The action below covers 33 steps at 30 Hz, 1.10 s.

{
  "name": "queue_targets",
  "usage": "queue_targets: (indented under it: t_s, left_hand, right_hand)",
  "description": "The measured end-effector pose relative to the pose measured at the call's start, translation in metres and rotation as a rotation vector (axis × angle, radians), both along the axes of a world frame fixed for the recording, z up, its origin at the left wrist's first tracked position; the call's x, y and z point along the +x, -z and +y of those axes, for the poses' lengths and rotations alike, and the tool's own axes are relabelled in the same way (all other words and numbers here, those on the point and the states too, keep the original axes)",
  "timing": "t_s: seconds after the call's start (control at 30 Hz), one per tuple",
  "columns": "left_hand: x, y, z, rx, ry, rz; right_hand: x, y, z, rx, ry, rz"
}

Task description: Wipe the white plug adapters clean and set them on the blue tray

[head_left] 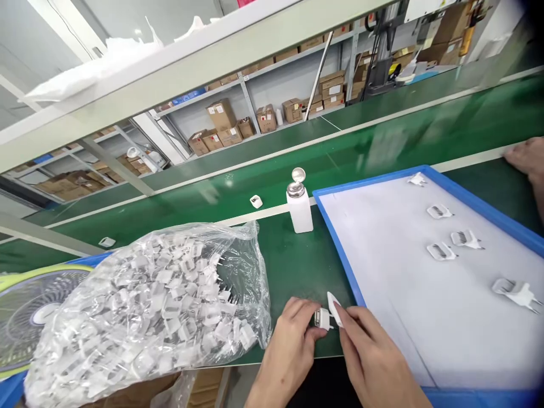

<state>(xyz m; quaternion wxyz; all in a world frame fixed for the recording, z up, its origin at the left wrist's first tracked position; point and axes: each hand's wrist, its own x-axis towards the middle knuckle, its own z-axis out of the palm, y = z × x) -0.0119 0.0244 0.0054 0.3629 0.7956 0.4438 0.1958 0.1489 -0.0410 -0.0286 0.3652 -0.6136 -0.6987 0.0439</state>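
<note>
My left hand (293,343) pinches a small white plug adapter (322,319), with its metal port facing left and its prongs pointing right. Close against the prong side, my right hand (369,345) grips a thin, pointed white piece (333,305) between thumb and fingers; whether it is cloth or plastic I cannot tell. To the left lies a clear plastic bag (242,249) full of white plug parts (170,306). On the right, a blue-rimmed tray (335,243) with a white lining holds several white plug parts, among them one with long prongs (516,293).
A white pump bottle (300,211) with its metal lid raised stands behind my hands. Small white parts (256,201) lie on the green belt. A green-rimmed fan (42,311) is at far left. Another person's hand (527,158) rests at the right edge. Boxes fill the shelves (255,79) behind.
</note>
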Motion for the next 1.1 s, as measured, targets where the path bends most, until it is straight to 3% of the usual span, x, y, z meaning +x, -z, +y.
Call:
queue_targets:
  t_s: [0.27,0.43,0.57,0.73,0.9,1.03,1.1]
  left_hand:
    - [-0.008,0.012,0.012,0.087,0.053,-0.042]
    - [-0.009,0.011,0.016,0.058,0.090,-0.055]
    - [-0.008,0.013,0.015,0.032,0.085,-0.106]
    - [-0.012,0.017,0.009,-0.009,0.087,-0.219]
    - [-0.009,0.010,-0.006,-0.104,-0.021,-0.456]
    - [0.010,-0.003,-0.020,-0.245,-0.186,-0.816]
    - [0.020,-0.010,-0.023,-0.229,-0.260,-0.930]
  right_hand:
    - [-0.024,0.018,-0.009,0.056,-0.123,-0.276]
    - [-0.028,0.027,-0.013,0.045,-0.131,-0.197]
    - [-0.034,0.021,0.000,-0.031,-0.034,-0.051]
    - [-0.027,-0.012,0.021,-0.224,0.007,0.194]
    - [0.015,-0.049,0.024,-0.461,-0.079,0.455]
    - [0.033,-0.057,0.011,-0.863,-0.036,1.189]
    - [0.029,-0.055,0.004,-0.887,-0.058,1.419]
